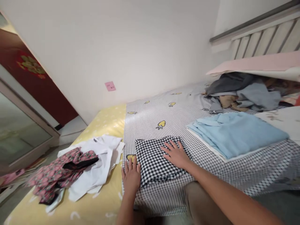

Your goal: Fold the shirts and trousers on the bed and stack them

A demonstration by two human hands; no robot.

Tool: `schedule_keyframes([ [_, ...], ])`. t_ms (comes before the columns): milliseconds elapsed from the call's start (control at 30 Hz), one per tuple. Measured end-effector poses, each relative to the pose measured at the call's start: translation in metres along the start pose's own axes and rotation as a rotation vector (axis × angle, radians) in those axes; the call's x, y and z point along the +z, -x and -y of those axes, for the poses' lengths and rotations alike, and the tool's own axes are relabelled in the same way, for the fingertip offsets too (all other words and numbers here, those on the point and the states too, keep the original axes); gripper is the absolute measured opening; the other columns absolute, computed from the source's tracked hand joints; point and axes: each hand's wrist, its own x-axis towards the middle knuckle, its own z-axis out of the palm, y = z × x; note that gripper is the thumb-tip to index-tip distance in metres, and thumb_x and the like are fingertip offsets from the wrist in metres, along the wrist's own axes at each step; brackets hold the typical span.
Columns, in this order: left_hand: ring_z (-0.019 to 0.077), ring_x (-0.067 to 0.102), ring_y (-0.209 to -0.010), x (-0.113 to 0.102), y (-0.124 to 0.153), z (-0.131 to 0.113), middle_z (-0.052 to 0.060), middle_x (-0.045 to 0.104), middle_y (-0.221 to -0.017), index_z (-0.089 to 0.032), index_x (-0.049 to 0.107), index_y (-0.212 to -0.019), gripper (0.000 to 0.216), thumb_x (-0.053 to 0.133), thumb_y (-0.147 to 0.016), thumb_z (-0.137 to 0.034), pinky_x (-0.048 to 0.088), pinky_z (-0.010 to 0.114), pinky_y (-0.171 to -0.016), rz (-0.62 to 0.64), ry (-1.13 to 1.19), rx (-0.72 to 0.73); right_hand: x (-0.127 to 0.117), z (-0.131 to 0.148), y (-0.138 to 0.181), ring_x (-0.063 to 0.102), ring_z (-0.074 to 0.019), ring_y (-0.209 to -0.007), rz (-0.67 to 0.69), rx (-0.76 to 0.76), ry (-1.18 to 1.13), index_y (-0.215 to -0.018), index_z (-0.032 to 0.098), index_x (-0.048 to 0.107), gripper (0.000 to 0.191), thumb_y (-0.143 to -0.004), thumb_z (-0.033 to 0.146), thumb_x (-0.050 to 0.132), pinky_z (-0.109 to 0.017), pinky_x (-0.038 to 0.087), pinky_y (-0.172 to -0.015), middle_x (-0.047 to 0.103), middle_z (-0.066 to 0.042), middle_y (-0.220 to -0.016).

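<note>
A black-and-white checked cloth (152,162), folded into a rough rectangle, lies flat near the bed's front edge. My right hand (175,154) rests on its right half with the fingers spread, palm down. At the cloth's left edge, my left hand (131,176) lies flat on the bed, fingers pointing away from me and slightly apart. Neither hand grips anything. Whether the cloth is a garment I cannot tell from its folded shape.
Folded light blue clothing (241,134) lies to the right, with a heap of grey and brown clothes (257,93) behind it. On the yellow sheet (110,122) at left are white garments (93,175) and a pink floral garment (58,172). A white wall (140,47) borders the bed.
</note>
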Motion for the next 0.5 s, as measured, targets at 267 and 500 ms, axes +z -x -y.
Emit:
schedule_keyframes([
  [267, 0.0302, 0.030, -0.153, -0.042, 0.026, -0.022, 0.016, 0.029, -0.167, -0.022, 0.040, -0.153, 0.055, 0.029, -0.101, -0.038, 0.026, 0.068, -0.119, -0.040, 0.155, -0.017, -0.017, 0.020, 0.036, 0.035, -0.0346, -0.149, -0.092, -0.149, -0.061, -0.153, 0.043, 0.041, 0.052, -0.101, 0.040, 0.039, -0.074, 0.012, -0.118, 0.050, -0.002, -0.156],
  [500, 0.0277, 0.018, -0.157, -0.048, 0.052, -0.081, 0.009, 0.028, -0.168, -0.029, 0.036, -0.156, 0.056, 0.035, -0.101, -0.037, 0.010, 0.064, -0.125, -0.145, 0.052, 0.395, -0.018, -0.021, 0.050, 0.034, -0.0354, -0.149, -0.217, 0.019, -0.160, -0.146, 0.038, 0.053, 0.047, -0.100, 0.040, 0.043, -0.073, 0.006, -0.118, 0.054, -0.003, -0.153],
])
